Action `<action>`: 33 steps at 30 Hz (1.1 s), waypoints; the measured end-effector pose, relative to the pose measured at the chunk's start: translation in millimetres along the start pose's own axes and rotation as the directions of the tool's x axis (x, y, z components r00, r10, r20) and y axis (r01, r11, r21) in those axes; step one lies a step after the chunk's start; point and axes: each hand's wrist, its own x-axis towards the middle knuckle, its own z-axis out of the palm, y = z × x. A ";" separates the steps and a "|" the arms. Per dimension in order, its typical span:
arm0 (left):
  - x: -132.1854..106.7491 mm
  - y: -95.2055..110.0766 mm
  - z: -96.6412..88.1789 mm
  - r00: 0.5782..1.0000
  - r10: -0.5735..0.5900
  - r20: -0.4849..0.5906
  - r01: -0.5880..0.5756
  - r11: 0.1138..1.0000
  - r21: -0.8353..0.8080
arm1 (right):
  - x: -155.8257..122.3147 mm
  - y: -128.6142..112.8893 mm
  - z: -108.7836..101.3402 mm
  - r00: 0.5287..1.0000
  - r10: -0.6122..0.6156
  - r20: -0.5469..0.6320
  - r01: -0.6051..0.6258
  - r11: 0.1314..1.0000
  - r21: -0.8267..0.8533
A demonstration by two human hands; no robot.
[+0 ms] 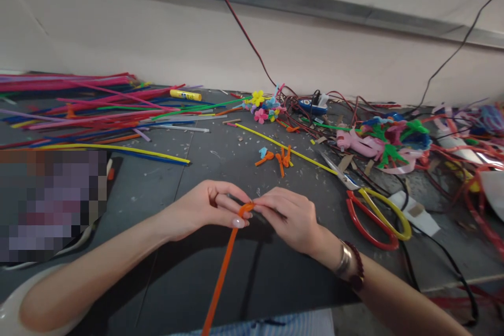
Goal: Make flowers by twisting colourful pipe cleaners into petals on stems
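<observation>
An orange pipe cleaner [224,268] hangs down toward me from between my hands, its upper end bent into a small loop. My left hand [212,206] pinches it near that loop with thumb and fingers. From the other side, my right hand [289,216] pinches the tip of the bent end, its fingertips almost touching the left ones. Just beyond my hands lie small twisted orange pieces [284,160] and a light blue piece [263,152]. A long yellow pipe cleaner [287,148] runs diagonally behind them.
Scissors [374,215] with red and yellow handles lie to the right. Loose pipe cleaners [98,110] spread over the left side, near a yellow glue stick [186,95]. Small colourful flowers [262,107], cables and a pink figure [360,143] are toward the back right.
</observation>
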 end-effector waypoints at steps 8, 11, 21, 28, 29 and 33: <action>0.0 -3.6 2.1 0.968 0.232 -0.098 -0.180 0.910 0.373 | 1.2 -10.7 8.0 0.976 0.213 0.044 -0.217 0.966 0.143; 0.3 -2.4 2.8 0.937 0.322 -0.134 -0.221 0.846 0.485 | 1.6 -12.7 12.0 0.939 0.331 0.092 -0.343 0.916 0.208; 6.2 -1.5 -3.6 0.947 0.274 -0.166 -0.172 0.872 0.459 | 9.5 -12.4 16.5 0.773 0.522 0.361 -0.632 0.581 0.513; 8.3 -2.6 -8.3 0.949 0.254 -0.189 -0.149 0.885 0.440 | 9.0 -12.4 9.6 0.799 0.448 0.401 -0.596 0.676 0.432; 8.5 -2.5 -8.4 0.952 0.243 -0.189 -0.142 0.891 0.430 | 8.3 -11.5 9.2 0.814 0.438 0.381 -0.574 0.709 0.410; 8.4 -2.1 -8.1 0.952 0.227 -0.208 -0.127 0.905 0.405 | 6.2 -8.9 9.5 0.852 0.405 0.332 -0.507 0.796 0.330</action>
